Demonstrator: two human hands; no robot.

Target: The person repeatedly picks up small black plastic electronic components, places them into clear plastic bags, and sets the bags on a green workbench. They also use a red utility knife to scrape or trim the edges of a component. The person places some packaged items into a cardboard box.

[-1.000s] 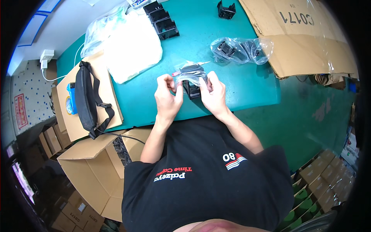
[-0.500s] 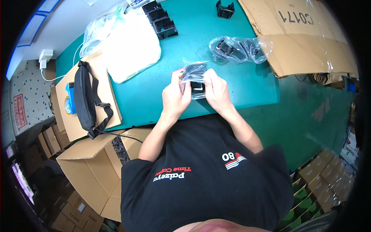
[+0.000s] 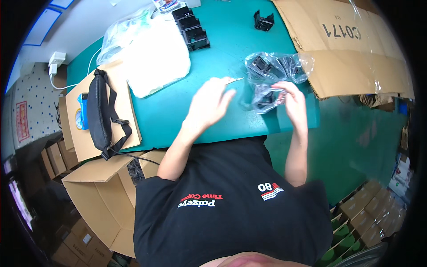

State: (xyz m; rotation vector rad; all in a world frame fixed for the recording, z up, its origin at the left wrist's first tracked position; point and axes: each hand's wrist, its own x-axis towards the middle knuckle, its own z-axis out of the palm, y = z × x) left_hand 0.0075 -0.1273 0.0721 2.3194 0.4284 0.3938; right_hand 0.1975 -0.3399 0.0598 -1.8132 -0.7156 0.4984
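Note:
My right hand pinches the edge of a clear plastic bag with a black plastic part inside it. Just beyond, a second clear bag holding black plastic parts lies on the green table. Over the middle of the table is my left hand, its thumb apart from the fingers. A thin, pale, pointed strip sticks out from those fingertips; its kind cannot be made out.
Black plastic frames stand in a row beside white plastic bags. One loose black frame sits at the far side. Cardboard covers the right edge; a black waist bag lies on cardboard at left. An open carton stands below.
My hands have parted. The right one has carried the bagged black part rightward, next to the other bag. My left hand has let go of the bag and holds the thin strip.

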